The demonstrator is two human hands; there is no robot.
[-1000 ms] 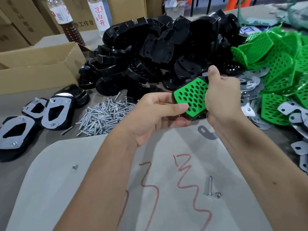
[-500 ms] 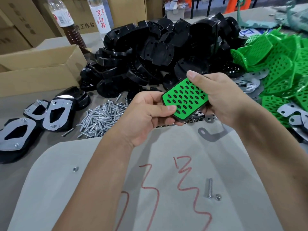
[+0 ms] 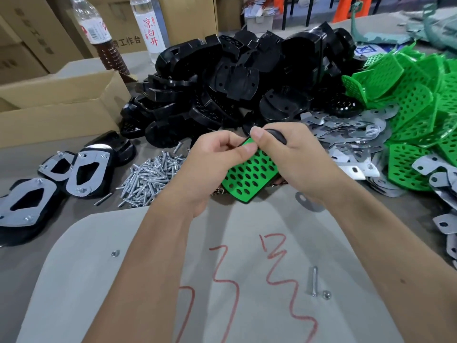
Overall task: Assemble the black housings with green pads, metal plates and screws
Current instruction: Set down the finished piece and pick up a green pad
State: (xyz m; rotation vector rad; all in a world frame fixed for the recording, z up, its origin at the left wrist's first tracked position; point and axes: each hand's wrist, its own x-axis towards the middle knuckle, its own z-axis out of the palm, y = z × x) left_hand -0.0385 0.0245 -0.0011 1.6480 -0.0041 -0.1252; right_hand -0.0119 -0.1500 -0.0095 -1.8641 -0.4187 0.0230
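Right then, in the head view, I held one black housing (image 3: 277, 136) with a green pad (image 3: 249, 175) on its face, just above the middle of the frame and over the near edge of the counter (image 3: 24, 256). The pad's long axis ran from upper right, where my thumbs met, down to lower left, its lower corner pointing toward my left wrist. My left hand (image 3: 210, 167) came in from the left, thumb and fingers curled and pinching the pad's upper edge. My right hand (image 3: 294, 159) was wrapped round the housing's far right side, thumb pressing down at the same upper corner. Both hands were equally close; that top corner looked to me like the spot not yet seated. The screws (image 3: 150, 174) lay left of my left hand, the metal plates (image 3: 351, 134) right of my right, so the right would reach a plate sooner.
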